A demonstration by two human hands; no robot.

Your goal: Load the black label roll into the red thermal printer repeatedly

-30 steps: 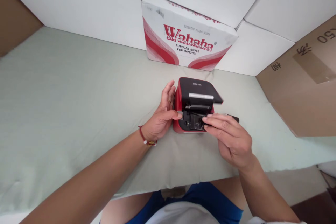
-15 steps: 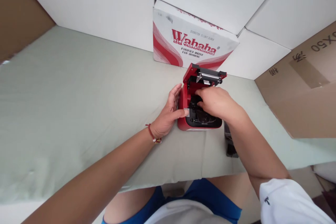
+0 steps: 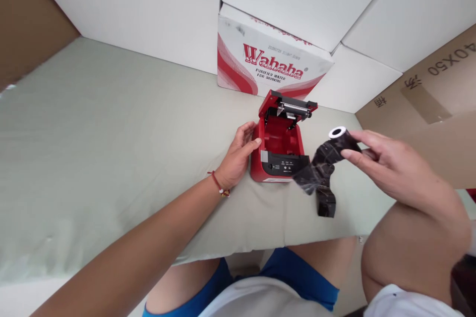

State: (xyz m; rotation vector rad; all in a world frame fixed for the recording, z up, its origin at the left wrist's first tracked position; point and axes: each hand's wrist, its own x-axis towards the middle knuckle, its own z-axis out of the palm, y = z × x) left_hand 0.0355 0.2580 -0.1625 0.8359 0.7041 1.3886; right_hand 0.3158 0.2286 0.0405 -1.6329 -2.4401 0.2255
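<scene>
- The red printer (image 3: 278,136) stood just right of the frame's centre, its lid (image 3: 288,101) raised and hiding part of the rear interior.
- At right of centre, the right hand (image 3: 394,163) held the dark paper roll (image 3: 349,144) between thumb and fingers; its lower fingers were mostly hidden.
- That arm bent in from the lower right, cut off by the frame's edge.
- The loose black strip (image 3: 326,203) hung from the roll, partly blurred; whether it touched the printer could not be told.
- Near the centre, the left hand (image 3: 240,153) lay spread against the printer's side, thumb apart, fingertips partly hidden.
</scene>
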